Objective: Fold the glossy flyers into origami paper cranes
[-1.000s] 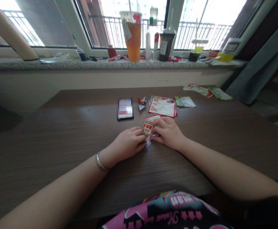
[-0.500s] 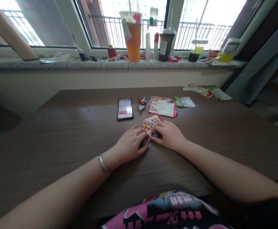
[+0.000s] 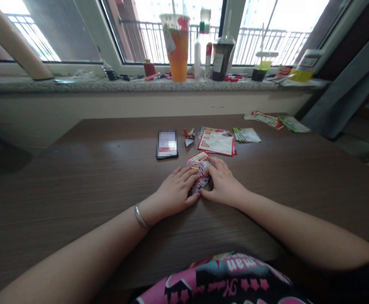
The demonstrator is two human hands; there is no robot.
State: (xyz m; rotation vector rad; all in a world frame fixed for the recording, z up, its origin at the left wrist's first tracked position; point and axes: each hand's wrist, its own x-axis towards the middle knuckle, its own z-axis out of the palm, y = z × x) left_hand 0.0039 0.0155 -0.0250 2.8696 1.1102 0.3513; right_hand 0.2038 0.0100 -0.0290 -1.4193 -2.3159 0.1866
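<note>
A small folded piece of red-and-white printed paper (image 3: pixel 200 168) lies on the brown wooden table (image 3: pixel 92 169) between my two hands. My left hand (image 3: pixel 175 190), a silver bangle on its wrist, lies on the paper's left side with its fingers pressed on it. Fingers of my right hand (image 3: pixel 221 182) pinch the paper's right side. Both hands rest on the tabletop and cover the lower part of the paper.
Beyond the hands lie a black phone (image 3: pixel 167 144), a small folded paper shape (image 3: pixel 189 137), a stack of red-and-white leaflets (image 3: pixel 216 142) and green leaflets (image 3: pixel 247 134). More leaflets (image 3: pixel 275 120) lie at the far right. The stone windowsill (image 3: pixel 77 85) holds drink cups, bottles and pens.
The paper, standing up between the fingers a second ago, has been folded down flatter. Both hands have closed in over it and shifted slightly away from me.
</note>
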